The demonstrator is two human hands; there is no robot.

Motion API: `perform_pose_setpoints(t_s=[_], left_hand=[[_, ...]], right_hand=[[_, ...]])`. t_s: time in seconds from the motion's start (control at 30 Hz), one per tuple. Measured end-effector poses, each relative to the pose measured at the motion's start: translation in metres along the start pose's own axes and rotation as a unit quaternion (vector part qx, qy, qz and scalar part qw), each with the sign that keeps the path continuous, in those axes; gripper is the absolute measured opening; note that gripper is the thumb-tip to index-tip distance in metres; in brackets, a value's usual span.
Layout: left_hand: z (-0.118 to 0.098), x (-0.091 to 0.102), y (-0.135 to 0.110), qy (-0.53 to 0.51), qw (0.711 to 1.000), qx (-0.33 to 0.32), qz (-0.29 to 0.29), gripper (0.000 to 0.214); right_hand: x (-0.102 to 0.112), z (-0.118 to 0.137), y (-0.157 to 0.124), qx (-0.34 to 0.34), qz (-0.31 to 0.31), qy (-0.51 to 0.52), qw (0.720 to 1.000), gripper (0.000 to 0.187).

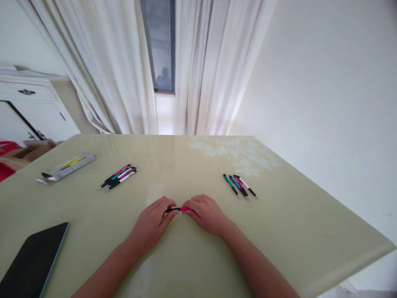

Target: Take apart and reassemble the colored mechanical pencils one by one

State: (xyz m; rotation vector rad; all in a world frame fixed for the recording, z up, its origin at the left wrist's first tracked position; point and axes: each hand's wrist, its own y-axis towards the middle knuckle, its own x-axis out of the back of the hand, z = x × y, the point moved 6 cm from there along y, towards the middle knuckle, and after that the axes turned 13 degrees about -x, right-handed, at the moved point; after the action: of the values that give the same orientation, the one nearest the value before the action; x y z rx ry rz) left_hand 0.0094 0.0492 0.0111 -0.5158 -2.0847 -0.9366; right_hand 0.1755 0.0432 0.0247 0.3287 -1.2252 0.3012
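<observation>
Between my two hands a pink and black pen lies level, just above or on the table. My left hand is closed on its black end, thumb against fingers. Around the pink end, the fingers of my right hand are closed, hiding its tip. Ahead and to the left rests a bunch of several pens with black grips and coloured barrels. A second group of several pens, in green, blue, pink and white, lies ahead and to the right.
An opened pen box lies at the table's far left. A dark tablet sits at the near left edge. The pale table has rounded far corners. Beyond it hang curtains, and a white wall runs along the right.
</observation>
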Motion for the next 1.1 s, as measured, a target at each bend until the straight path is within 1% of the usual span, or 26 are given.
perform_pose_setpoints(t_s=[0.2,0.37,0.47,0.57,0.7,0.8,1.0,1.1], left_hand=[[-0.003,-0.001,0.001,0.024,0.999,-0.020,0.020,0.020],[-0.003,-0.001,0.001,0.023,0.999,-0.019,0.018,0.025],[-0.002,-0.001,0.001,0.009,1.000,-0.019,0.007,0.023],[-0.002,-0.002,0.000,0.016,0.999,-0.031,0.011,0.029],[-0.001,-0.003,0.000,0.005,1.000,-0.027,0.011,0.022],[-0.003,-0.004,0.002,0.006,0.999,-0.030,0.018,0.027],[-0.003,0.001,0.003,-0.057,0.998,-0.020,-0.015,0.032],[0.004,0.005,0.003,-0.055,0.998,0.003,-0.041,0.032]], right_hand=[[0.000,0.000,0.000,0.005,0.003,0.000,1.000,0.022],[-0.001,0.000,0.000,0.008,0.004,0.002,1.000,0.022],[-0.001,-0.001,0.000,0.005,0.004,0.003,1.000,0.022],[-0.001,0.000,0.000,0.009,0.007,0.006,1.000,0.023],[0.000,-0.001,0.000,0.006,0.000,0.006,1.000,0.021],[-0.001,-0.002,0.000,0.005,0.000,0.005,1.000,0.020],[0.001,-0.005,0.000,-0.002,-0.006,0.011,1.000,0.022],[0.004,-0.013,0.000,-0.021,-0.020,0.020,0.999,0.024]])
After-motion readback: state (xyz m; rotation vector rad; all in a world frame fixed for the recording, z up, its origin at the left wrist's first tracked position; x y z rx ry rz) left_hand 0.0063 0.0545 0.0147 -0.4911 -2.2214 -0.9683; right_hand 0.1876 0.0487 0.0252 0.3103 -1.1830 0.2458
